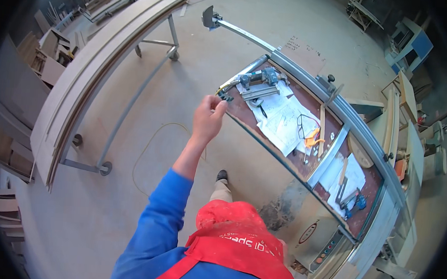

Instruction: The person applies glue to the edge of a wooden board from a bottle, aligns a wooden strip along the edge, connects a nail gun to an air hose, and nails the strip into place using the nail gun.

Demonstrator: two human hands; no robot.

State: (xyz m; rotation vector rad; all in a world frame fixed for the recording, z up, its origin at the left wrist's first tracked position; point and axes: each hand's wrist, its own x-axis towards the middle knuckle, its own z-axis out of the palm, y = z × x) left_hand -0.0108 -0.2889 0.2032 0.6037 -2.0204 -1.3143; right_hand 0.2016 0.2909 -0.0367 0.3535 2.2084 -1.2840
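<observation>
My left hand (pixel 209 119) reaches forward on a blue-sleeved arm, just off the near left corner of a panel saw's framed table (pixel 241 124). Its fingers are curled in with the thumb against them; whatever they may hold is too small to make out. Close beyond the knuckles is a dark fitting (pixel 226 95) at the table corner, with a yellow hose by it. A blue-grey nail gun (pixel 263 79) lies farther in, on loose papers (pixel 282 123). Black-framed glasses (pixel 301 127) and an orange item (pixel 313 140) rest on the sheets. My right hand is out of sight.
To the left, a wheeled rack (pixel 139 91) carries long stacked boards (pixel 92 65). A yellow hose (pixel 139 161) loops across the floor. A metal rail (pixel 333 97) borders the table's far side. More papers and a blue-handled tool (pixel 355 203) lie at its right end, above a control panel (pixel 324 254).
</observation>
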